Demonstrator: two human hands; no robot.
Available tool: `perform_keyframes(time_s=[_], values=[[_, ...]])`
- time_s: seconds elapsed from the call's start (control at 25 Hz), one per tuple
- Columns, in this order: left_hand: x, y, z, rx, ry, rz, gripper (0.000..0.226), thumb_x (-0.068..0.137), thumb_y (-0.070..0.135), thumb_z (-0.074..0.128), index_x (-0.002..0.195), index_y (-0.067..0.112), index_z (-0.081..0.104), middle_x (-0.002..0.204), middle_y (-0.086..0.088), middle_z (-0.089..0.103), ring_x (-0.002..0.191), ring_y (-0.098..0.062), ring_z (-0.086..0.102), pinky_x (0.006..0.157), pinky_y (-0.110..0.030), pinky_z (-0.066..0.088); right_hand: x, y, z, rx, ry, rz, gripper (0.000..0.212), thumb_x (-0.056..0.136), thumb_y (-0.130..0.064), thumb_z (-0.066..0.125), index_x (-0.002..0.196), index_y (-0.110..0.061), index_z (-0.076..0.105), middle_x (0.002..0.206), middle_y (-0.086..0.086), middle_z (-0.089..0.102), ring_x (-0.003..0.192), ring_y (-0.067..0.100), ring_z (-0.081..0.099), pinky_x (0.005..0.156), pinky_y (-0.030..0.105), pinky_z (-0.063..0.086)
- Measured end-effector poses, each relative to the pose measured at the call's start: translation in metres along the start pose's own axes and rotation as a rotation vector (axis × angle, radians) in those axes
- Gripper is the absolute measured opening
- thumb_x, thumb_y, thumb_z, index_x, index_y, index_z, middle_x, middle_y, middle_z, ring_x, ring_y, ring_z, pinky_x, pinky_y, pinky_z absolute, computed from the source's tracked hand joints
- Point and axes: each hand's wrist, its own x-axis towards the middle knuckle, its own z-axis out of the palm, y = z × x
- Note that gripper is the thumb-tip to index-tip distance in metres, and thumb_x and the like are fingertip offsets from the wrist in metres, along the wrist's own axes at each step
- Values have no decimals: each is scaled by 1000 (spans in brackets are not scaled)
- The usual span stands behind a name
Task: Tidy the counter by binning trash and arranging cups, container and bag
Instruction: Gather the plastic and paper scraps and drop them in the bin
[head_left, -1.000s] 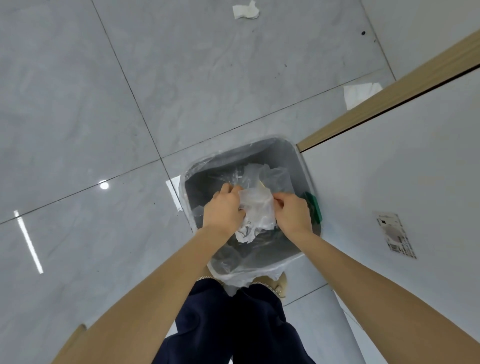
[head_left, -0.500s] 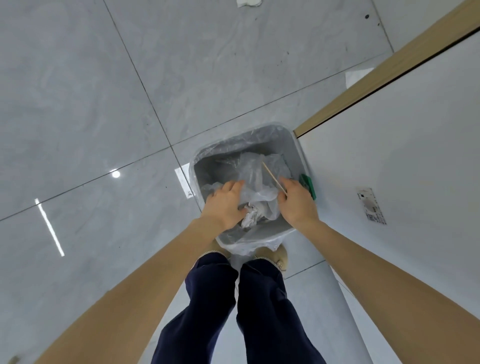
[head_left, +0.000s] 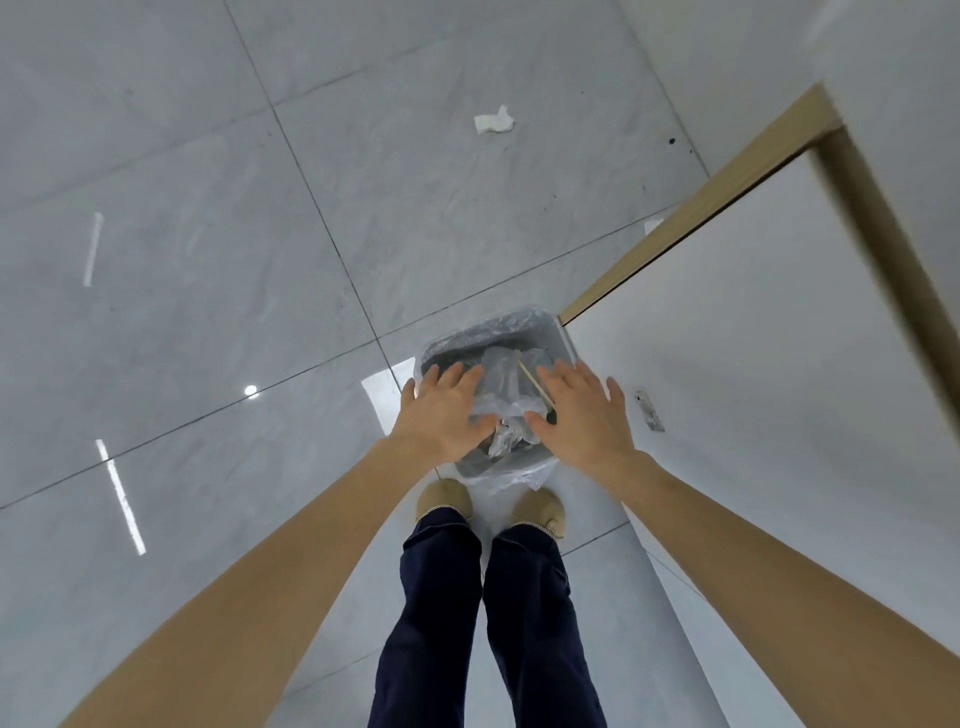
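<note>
Just below the middle of the frame, the left hand (head_left: 441, 413) and the right hand (head_left: 576, 415) are both spread flat, palms down, fingers splayed and holding nothing. They hang side by side over the mouth of a small grey bin (head_left: 550, 335) lined with a clear plastic liner (head_left: 506, 475) whose edge drapes over the near rim. Between the two hands, inside the bin, lies a crumpled clear plastic bag (head_left: 501, 382) with a scrap of printed wrapper (head_left: 501, 444) under it, and a thin wooden stick (head_left: 535, 383) lies slanted across the bag, close to the right hand's fingers. Directly below the bin are the person's tan shoes (head_left: 540, 512) and dark blue trousers (head_left: 431, 623), with both bare forearms running down to the lower corners. The bin stands on a glossy grey tiled floor (head_left: 208, 312), against the corner of a white worktop (head_left: 753, 364) with a wooden edge at the right. A torn piece of white paper (head_left: 493, 122) lies on the floor near the top centre.
</note>
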Motion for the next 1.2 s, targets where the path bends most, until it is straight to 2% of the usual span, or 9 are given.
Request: perform_keyframes(time_s=[0.12,0.28,0.56,0.76,1.2], values=[[-36,11,-37,98,-28,-16,65,91,43,36,142,19,5,156,-6,3,143,-31,-4,116,-50,-1,-36,-18,-39,-22,-36,-8,60,92,-39,43,142,-22,17,156,5,13,144,25,5,116,50,6],[-90,27,-86,145,-10,-25,69,90,49,36,142,21,0,156,-5,-4,142,-33,-10,115,-52,-4,-91,-40,-90,-49,9,-32,63,91,-46,42,143,-23,14,157,4,10,144,25,2,116,52,5],[-165,57,-175,199,163,55,71,89,49,38,142,22,-2,156,-3,-5,142,-33,-10,115,-53,-5,-168,-72,-175,-60,172,-44,64,91,-47,41,143,-25,11,157,3,7,144,24,1,117,49,4],[-205,85,-222,243,313,132,73,88,52,38,142,23,-2,157,-2,-5,143,-31,-9,115,-52,-3,-205,-91,-231,46,285,-87,65,90,-42,46,143,-23,13,156,5,13,143,25,10,117,46,17],[-254,151,-288,345,475,353,70,87,52,39,142,26,4,156,-3,4,143,-31,-1,117,-51,3,-270,-75,-297,65,532,-3,66,89,-41,48,143,-23,15,156,3,14,144,23,8,117,47,11]])
